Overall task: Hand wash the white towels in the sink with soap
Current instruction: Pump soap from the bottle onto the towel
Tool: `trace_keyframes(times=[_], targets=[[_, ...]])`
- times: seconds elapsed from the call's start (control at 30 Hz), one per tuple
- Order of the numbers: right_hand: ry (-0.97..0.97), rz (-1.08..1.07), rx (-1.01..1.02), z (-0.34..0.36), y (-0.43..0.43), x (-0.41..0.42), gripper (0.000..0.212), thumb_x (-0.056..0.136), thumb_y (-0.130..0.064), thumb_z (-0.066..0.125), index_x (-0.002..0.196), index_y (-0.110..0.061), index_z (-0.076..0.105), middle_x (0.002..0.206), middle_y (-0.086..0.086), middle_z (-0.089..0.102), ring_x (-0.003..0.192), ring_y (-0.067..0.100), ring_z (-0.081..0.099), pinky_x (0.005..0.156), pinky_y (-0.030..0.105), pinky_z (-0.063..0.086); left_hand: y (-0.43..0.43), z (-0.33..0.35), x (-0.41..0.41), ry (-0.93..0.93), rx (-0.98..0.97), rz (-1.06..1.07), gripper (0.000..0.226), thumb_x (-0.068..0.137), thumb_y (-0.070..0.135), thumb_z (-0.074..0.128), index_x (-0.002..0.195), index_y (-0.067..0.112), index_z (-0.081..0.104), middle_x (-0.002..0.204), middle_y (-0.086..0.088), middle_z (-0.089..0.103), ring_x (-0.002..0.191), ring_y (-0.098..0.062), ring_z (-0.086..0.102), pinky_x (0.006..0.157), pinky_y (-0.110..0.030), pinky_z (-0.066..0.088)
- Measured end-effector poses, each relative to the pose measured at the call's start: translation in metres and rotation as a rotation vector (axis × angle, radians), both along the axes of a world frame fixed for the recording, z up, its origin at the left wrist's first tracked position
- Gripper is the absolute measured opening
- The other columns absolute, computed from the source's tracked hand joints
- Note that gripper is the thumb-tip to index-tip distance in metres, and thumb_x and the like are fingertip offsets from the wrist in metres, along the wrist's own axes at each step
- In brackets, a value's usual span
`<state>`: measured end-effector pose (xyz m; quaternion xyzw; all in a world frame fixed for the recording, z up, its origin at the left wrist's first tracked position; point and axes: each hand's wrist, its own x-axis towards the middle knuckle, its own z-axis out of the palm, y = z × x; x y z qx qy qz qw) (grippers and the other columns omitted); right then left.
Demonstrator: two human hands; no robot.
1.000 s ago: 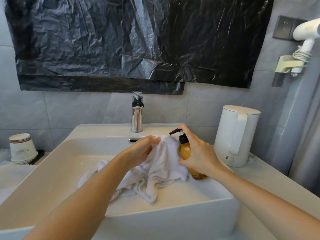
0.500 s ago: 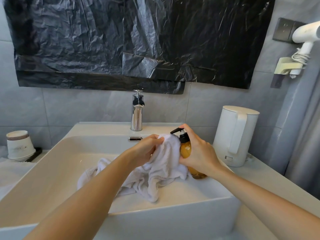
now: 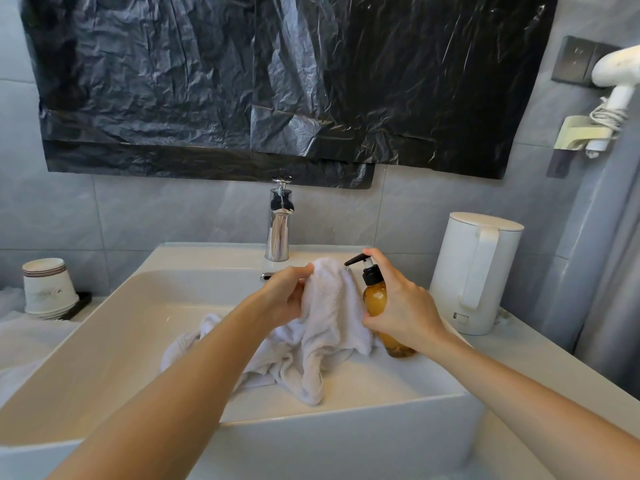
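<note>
A white towel [image 3: 325, 323] lies bunched in the white sink [image 3: 104, 358], with one part lifted up. My left hand [image 3: 284, 296] grips that raised part and holds it right under the black pump nozzle. An amber soap bottle [image 3: 375, 299] with a black pump stands on the sink's right rim. My right hand [image 3: 401, 303] is wrapped round the bottle, with the forefinger on top of the pump head. The rest of the towel trails down into the basin.
A chrome tap [image 3: 278, 223] stands at the back of the sink. A white kettle [image 3: 478, 271] sits on the counter to the right. Stacked paper cups [image 3: 46, 289] stand at the left. A white hairdryer [image 3: 616, 77] hangs on the right wall.
The towel's raised part has come a little higher and closer to the pump nozzle. My right hand stays on the bottle, and the pump head now stands higher.
</note>
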<state>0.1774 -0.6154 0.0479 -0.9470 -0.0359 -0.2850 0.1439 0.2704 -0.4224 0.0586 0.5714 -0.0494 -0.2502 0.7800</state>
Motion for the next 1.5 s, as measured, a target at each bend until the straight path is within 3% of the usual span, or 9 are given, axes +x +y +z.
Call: trace_keyframes(times=[0.07, 0.2, 0.37, 0.5, 0.63, 0.87, 1.0, 1.27, 1.5], targets=[[-0.01, 0.007, 0.002, -0.001, -0.001, 0.001, 0.099, 0.068, -0.04, 0.073, 0.14, -0.055, 0.006, 0.121, -0.014, 0.056, 0.089, 0.017, 0.06, 0.059, 0.023, 0.039, 0.0, 0.003, -0.003, 0.0, -0.051, -0.061, 0.03, 0.103, 0.024, 0.044, 0.096, 0.0, 0.06, 0.082, -0.012, 0.064, 0.079, -0.022, 0.061, 0.072, -0.032, 0.049], [-0.021, 0.007, 0.035, -0.001, -0.003, 0.001, 0.108, 0.066, -0.034, 0.075, 0.141, -0.056, 0.001, 0.123, -0.014, 0.056, 0.081, 0.012, 0.054, 0.06, 0.025, 0.046, 0.0, 0.005, -0.005, -0.01, -0.098, -0.152, 0.035, 0.104, 0.025, 0.036, 0.097, -0.001, 0.059, 0.084, -0.016, 0.068, 0.083, -0.026, 0.065, 0.084, -0.037, 0.05], [-0.026, 0.021, 0.051, -0.001, -0.002, 0.006, 0.104, 0.066, -0.04, 0.077, 0.141, -0.055, 0.006, 0.123, -0.014, 0.057, 0.093, 0.017, 0.061, 0.064, 0.027, 0.049, -0.006, 0.004, -0.007, -0.023, -0.107, -0.114, 0.042, 0.106, 0.032, 0.032, 0.099, 0.003, 0.062, 0.08, -0.011, 0.07, 0.077, -0.02, 0.067, 0.07, -0.03, 0.054], [-0.016, 0.012, 0.06, -0.001, -0.003, 0.005, 0.098, 0.067, -0.042, 0.076, 0.139, -0.053, 0.01, 0.115, -0.015, 0.058, 0.082, 0.011, 0.053, 0.054, 0.016, 0.034, -0.006, 0.004, -0.005, -0.035, -0.113, -0.043, 0.036, 0.104, 0.029, 0.036, 0.096, 0.006, 0.062, 0.076, -0.006, 0.069, 0.072, -0.017, 0.066, 0.059, -0.024, 0.054], [-0.011, 0.013, 0.067, -0.001, -0.002, 0.006, 0.098, 0.065, -0.04, 0.075, 0.139, -0.051, 0.012, 0.109, -0.015, 0.058, 0.078, 0.013, 0.052, 0.054, 0.021, 0.035, -0.007, 0.002, -0.003, -0.009, -0.13, 0.012, 0.035, 0.105, 0.03, 0.037, 0.099, 0.005, 0.061, 0.071, -0.005, 0.069, 0.068, -0.015, 0.066, 0.054, -0.023, 0.053], [-0.03, 0.015, 0.08, 0.002, 0.0, 0.003, 0.094, 0.064, -0.043, 0.078, 0.137, -0.049, 0.017, 0.103, -0.02, 0.053, 0.074, 0.013, 0.051, 0.059, 0.026, 0.039, 0.006, 0.009, -0.006, 0.014, -0.223, 0.063, 0.047, 0.107, 0.031, 0.028, 0.134, 0.0, 0.05, 0.114, -0.017, 0.064, 0.094, -0.026, 0.063, 0.073, -0.037, 0.049], [-0.021, 0.007, 0.069, 0.002, 0.002, 0.002, 0.096, 0.063, -0.037, 0.077, 0.138, -0.047, 0.018, 0.1, -0.018, 0.051, 0.071, 0.012, 0.048, 0.058, 0.025, 0.038, 0.005, 0.007, -0.008, 0.024, -0.214, 0.046, 0.047, 0.107, 0.031, 0.03, 0.137, -0.001, 0.049, 0.106, -0.016, 0.066, 0.091, -0.025, 0.065, 0.071, -0.036, 0.051], [-0.028, 0.0, 0.068, 0.0, 0.0, 0.003, 0.095, 0.064, -0.037, 0.075, 0.138, -0.048, 0.016, 0.101, -0.018, 0.052, 0.075, 0.014, 0.05, 0.064, 0.03, 0.045, -0.004, 0.004, -0.009, -0.034, -0.178, -0.016, 0.037, 0.105, 0.028, 0.033, 0.112, 0.004, 0.059, 0.087, -0.01, 0.067, 0.082, -0.019, 0.063, 0.07, -0.03, 0.051], [-0.024, -0.006, 0.081, -0.002, -0.002, 0.006, 0.099, 0.06, -0.041, 0.075, 0.138, -0.05, 0.015, 0.105, -0.017, 0.059, 0.08, 0.019, 0.059, 0.064, 0.031, 0.048, -0.007, 0.004, -0.009, -0.082, -0.055, 0.102, 0.028, 0.101, 0.027, 0.042, 0.093, 0.012, 0.063, 0.082, -0.005, 0.067, 0.081, -0.019, 0.061, 0.069, -0.031, 0.047]])
